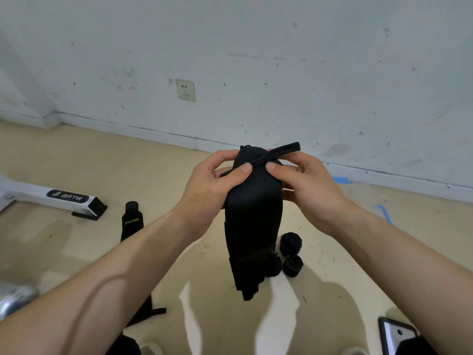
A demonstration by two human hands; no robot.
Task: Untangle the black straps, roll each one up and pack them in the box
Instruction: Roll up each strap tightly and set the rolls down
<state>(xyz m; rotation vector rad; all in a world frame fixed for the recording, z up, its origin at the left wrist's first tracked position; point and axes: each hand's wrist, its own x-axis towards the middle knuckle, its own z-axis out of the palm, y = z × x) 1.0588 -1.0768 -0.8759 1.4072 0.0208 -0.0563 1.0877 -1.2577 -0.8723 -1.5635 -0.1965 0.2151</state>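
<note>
A scuffed pale wall [281, 60] meets a beige floor [76, 155]. Near the floor's left edge lies a white bar [38, 193] with a black end cap. Held up over the middle of the floor, the wide black strap [253, 221] hangs folded in flat matte layers, with a thin tail [284, 148] poking out at its top. The left hand [212, 185] and right hand [307, 185] each pinch that top between thumb and curled fingers. A lettered black strap [131, 221] lies beside the bar. Two rolled straps [291, 242] [293, 265] sit on the floor just behind the hanging one.
</note>
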